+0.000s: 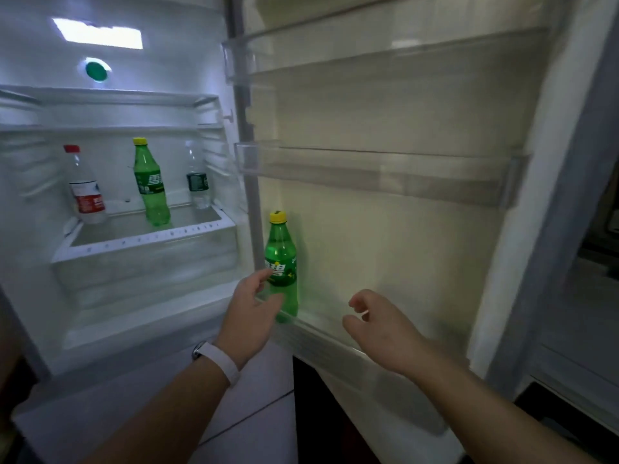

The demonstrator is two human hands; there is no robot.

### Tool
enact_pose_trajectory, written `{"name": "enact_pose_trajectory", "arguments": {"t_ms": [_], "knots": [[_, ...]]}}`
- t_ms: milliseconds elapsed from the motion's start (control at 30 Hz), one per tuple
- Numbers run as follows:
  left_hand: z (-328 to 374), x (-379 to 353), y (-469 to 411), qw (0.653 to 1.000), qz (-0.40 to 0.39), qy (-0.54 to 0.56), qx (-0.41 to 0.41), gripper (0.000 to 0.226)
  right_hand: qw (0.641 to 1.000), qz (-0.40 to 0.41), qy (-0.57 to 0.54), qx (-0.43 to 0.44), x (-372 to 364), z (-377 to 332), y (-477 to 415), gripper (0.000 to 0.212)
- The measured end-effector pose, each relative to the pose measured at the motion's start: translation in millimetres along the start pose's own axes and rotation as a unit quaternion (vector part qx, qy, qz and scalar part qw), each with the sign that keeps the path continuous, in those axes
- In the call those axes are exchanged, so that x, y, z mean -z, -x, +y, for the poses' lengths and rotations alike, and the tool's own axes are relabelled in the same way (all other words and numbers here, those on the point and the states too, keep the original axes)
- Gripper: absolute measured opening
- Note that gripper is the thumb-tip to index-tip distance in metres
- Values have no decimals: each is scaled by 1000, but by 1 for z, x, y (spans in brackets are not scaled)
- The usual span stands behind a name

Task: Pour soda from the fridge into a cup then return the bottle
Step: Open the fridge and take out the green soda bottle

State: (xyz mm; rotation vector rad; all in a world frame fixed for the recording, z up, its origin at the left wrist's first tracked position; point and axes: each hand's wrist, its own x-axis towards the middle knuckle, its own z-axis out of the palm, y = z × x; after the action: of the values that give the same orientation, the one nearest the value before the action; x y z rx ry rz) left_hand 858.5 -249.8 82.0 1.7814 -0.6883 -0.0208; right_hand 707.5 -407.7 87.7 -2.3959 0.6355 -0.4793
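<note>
The soda bottle (281, 262) stands in the fridge door's bottom rack (335, 336) — left hand (249, 313) spread wide beside it, right hand (378, 323) loosely open, empty; three other bottles (150, 182) sit inside.

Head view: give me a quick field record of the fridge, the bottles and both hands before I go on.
fridge: open, interior lit
door bottle: green, yellow cap, upright in lowest door rack
shelf bottles: green bottle in the middle, red-capped bottle to its left, clear bottle to its right, all upright
left hand: open, at door bottle, not closed round it; pale wristband
right hand: open, empty, near rack
cup: not in view
</note>
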Motion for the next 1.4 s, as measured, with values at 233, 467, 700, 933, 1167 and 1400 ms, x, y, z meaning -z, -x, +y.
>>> {"name": "enact_pose_trajectory", "arguments": {"t_ms": [233, 467, 700, 933, 1167, 1400], "knots": [[-48, 30, -69, 997, -76, 4, 5, 45, 994, -28, -4, -105, -50, -24, -58, 38], [-53, 25, -101, 987, -149, 57, -25, 42, 977, -63, -47, -197, -69, -39, -85, 37], [-56, 11, -116, 983, -167, 52, -47, 35, 958, -110, -100, -246, -77, -39, -98, 25], [-48, 6, -121, 980, -110, -130, -98, 60, 951, -159, -94, -247, -87, -46, -112, 33], [-47, 2, -128, 979, -74, -159, -106, 56, 954, -180, -69, -231, -93, -53, -121, 39], [-48, 4, -127, 987, -77, -93, -105, 44, 951, -185, -97, -228, -96, -52, -126, 20]]}}
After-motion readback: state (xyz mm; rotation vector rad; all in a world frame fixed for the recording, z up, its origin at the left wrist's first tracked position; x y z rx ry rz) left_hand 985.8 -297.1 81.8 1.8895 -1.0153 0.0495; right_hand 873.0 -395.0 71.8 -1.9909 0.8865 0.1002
